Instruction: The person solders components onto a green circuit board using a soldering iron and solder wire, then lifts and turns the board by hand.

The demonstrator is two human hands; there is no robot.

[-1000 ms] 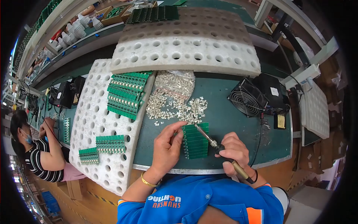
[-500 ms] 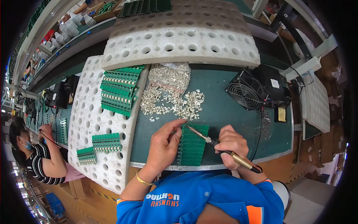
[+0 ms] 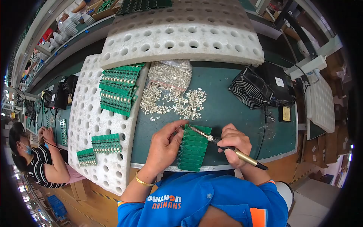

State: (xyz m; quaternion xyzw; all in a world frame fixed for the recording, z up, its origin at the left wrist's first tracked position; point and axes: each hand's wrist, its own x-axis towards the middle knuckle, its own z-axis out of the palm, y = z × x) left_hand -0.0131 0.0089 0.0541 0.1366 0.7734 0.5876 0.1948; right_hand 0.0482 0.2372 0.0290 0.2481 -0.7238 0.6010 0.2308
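Note:
A green circuit board panel [image 3: 193,149] lies on the green bench near its front edge. My left hand [image 3: 165,146] is at the panel's upper left, thumb and forefinger bent close together at its corner; whatever they pinch is too small to make out. My right hand [image 3: 235,145] is closed round a soldering iron [image 3: 242,155], whose metal tip reaches the panel's top left corner beside my left fingertips. Small silvery-white parts [image 3: 193,104] are scattered just beyond the panel, in front of a clear bag [image 3: 170,75] full of the same parts.
White foam boards with holes [image 3: 85,113] stand left and at the back [image 3: 181,43], the left one carrying stacked green panels [image 3: 117,89]. At right are a black fan [image 3: 249,90], a dark box and a yellow sponge [image 3: 284,114]. A co-worker [image 3: 47,159] sits at far left.
The iron's tip has moved left to the panel's top corner, and its handle now lies lower to the right. The panel has tilted slightly. The whole view has shifted a little.

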